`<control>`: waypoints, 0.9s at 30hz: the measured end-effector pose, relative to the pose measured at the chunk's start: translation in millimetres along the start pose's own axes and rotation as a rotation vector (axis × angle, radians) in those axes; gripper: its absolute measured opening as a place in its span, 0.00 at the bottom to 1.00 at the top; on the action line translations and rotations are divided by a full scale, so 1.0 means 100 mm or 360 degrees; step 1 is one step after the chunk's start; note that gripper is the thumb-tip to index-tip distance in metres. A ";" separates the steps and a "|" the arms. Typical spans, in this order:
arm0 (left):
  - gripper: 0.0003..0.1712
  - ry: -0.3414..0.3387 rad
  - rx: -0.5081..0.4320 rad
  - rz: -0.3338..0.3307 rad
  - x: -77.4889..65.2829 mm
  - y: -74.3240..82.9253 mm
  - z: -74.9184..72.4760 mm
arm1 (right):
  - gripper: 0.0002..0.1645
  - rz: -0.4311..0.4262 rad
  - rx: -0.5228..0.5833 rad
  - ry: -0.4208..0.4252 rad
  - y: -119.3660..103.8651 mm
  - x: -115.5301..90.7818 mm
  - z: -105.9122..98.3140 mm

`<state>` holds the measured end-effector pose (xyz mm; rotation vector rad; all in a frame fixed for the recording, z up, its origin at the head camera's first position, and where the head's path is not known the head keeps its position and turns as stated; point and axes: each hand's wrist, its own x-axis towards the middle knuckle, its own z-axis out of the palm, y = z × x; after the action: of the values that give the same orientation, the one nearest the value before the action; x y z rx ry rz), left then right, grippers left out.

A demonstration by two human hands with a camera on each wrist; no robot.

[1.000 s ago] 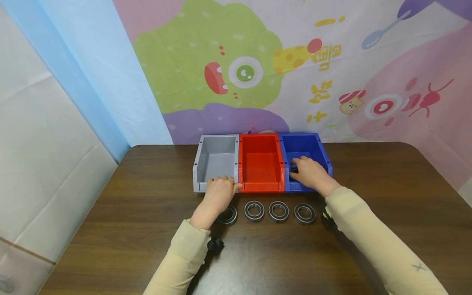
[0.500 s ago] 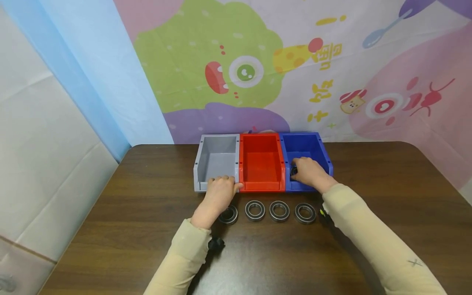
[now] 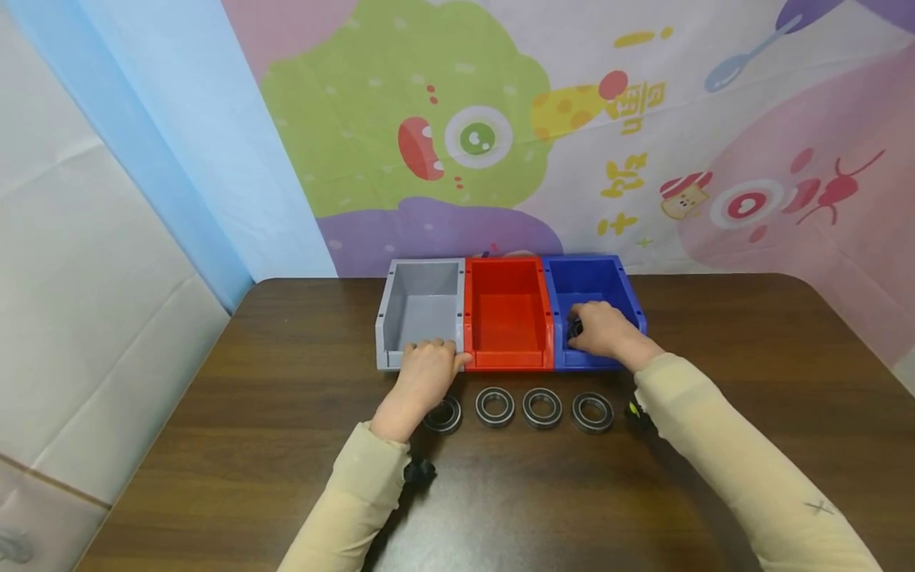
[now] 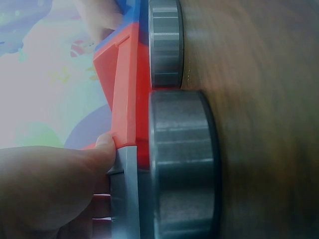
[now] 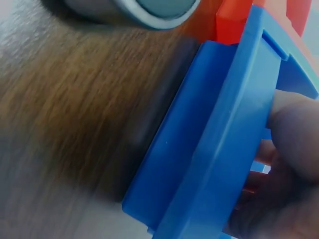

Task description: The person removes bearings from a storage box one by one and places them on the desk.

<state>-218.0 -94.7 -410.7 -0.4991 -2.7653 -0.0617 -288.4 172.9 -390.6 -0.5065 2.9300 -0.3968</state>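
Three open-fronted bins stand side by side: a grey bin (image 3: 382,318), a red bin (image 3: 468,318) and a blue bin (image 3: 635,306). My left hand (image 3: 427,373) grips the grey bin's low front edge, fingers hooked over inside. Its thumb lies at the seam with the red bin, plain in the left wrist view. Inside the blue bin, near its front, my right hand (image 3: 606,330) pinches a dark bearing (image 3: 575,327), mostly covered by the fingers. The right wrist view shows these fingers behind the blue front wall, which hides the bearing.
Several ball bearings lie in a row before the bins, among them one bearing (image 3: 494,421) below the red bin and one (image 3: 592,427) below the blue. The leftmost bearing (image 3: 443,429) is partly under my left hand. A printed cloth (image 3: 429,230) hangs behind the wooden table (image 3: 300,397).
My right hand, with the bearing in its fingers, has shifted slightly right inside the blue bin. The left hand and the row of bearings stay where they were.
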 end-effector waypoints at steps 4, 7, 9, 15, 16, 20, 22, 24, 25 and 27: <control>0.23 0.0003 -0.0007 -0.0006 0.01 -0.01 -0.01 | 0.24 -0.0030 0.0030 0.0057 0.01 -0.03 -0.03; 0.23 0.0001 -0.0010 -0.0011 0.00 -0.01 -0.01 | 0.24 -0.0056 0.0046 0.0113 0.00 -0.08 -0.05; 0.23 -0.0001 -0.0013 -0.0011 0.00 0.00 -0.01 | 0.23 -0.0064 0.0049 0.0149 0.00 -0.12 -0.07; 0.22 0.0019 -0.0009 -0.0006 0.00 0.01 -0.01 | 0.24 -0.0099 0.0042 0.0246 -0.01 -0.27 -0.15; 0.22 0.0020 -0.0008 -0.0004 0.00 0.01 -0.01 | 0.24 -0.0102 0.0045 0.0273 -0.01 -0.29 -0.16; 0.22 0.0019 -0.0006 -0.0001 0.00 0.01 -0.02 | 0.24 -0.0144 0.0059 0.0403 -0.01 -0.40 -0.21; 0.22 0.0014 -0.0009 -0.0001 0.00 0.01 -0.02 | 0.23 -0.0176 0.0060 0.0461 -0.01 -0.46 -0.23; 0.22 0.0006 -0.0012 -0.0002 0.00 0.01 -0.02 | 0.23 -0.0208 0.0066 0.0494 -0.01 -0.51 -0.24; 0.23 -0.0001 -0.0012 -0.0002 0.00 0.01 -0.01 | 0.23 -0.0224 0.0066 0.0507 -0.01 -0.54 -0.25; 0.23 -0.0012 -0.0006 -0.0005 0.00 0.00 -0.01 | 0.23 -0.0250 0.0063 0.0526 -0.02 -0.60 -0.25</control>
<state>-217.4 -94.4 -410.0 -0.4973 -2.7737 -0.0660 -236.5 198.1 -360.9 -0.7328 3.1975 -0.6107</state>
